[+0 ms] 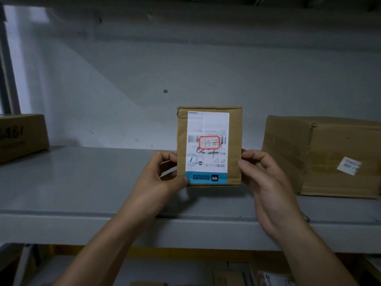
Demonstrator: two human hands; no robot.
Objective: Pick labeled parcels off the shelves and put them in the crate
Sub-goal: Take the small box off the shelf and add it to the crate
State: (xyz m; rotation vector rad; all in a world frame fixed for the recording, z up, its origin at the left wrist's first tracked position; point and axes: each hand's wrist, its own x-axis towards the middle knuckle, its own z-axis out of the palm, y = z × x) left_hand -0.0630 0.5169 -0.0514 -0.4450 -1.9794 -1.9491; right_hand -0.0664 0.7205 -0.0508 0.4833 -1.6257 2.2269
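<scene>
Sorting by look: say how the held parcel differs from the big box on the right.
The held parcel is smaller than the big box. The parcel stands upright in the left hand and right hand; the box lies on the shelf. The parcel's label covers most of its face; the box's is small. Both are cardboard.

Both hands are up in front, holding a box by its side edges. Left hand is gripping the lower left edge, thumb pressing the front face, fingers curling behind. Right hand is gripping the right edge, thumb in front, fingers wrapping behind. Left forearm and right forearm, both bare, are angling up and inward.
</scene>
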